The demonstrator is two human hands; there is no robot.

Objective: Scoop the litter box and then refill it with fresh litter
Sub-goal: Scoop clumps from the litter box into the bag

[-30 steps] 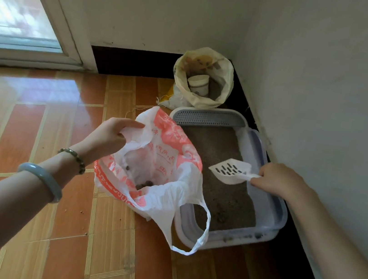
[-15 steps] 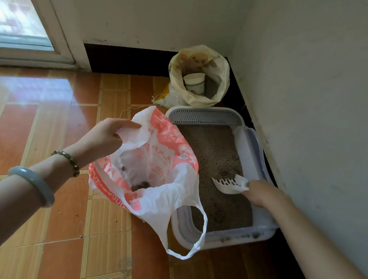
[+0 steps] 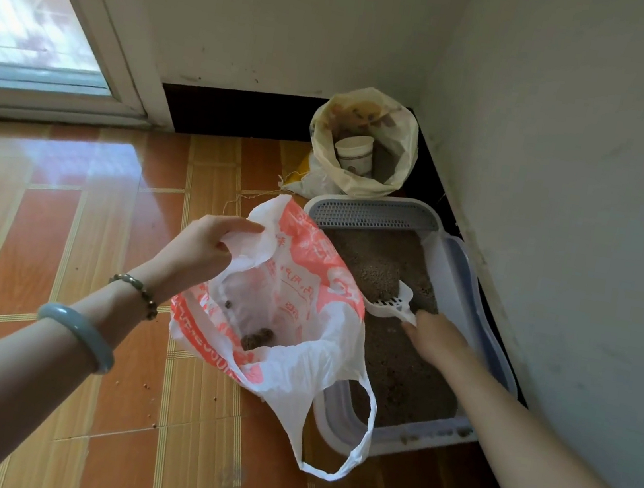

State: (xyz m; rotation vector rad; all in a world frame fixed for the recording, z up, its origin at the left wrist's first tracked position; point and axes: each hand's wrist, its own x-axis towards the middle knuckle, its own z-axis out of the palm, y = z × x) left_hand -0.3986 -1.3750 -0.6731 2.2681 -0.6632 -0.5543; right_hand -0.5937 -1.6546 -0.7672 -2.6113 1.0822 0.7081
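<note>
The plastic bag (image 3: 306, 283) is held open by its rim, pinched in the left hand (image 3: 207, 243), so its mouth is kept just left of the litter box (image 3: 375, 210) for a short transfer. The white scoop (image 3: 390, 306) is gripped by its handle in the right hand (image 3: 436, 336), its blade set into the litter (image 3: 405, 377) mid-tray. A sack (image 3: 366, 185), presumably fresh litter, is stood in the far corner for refilling.
</note>
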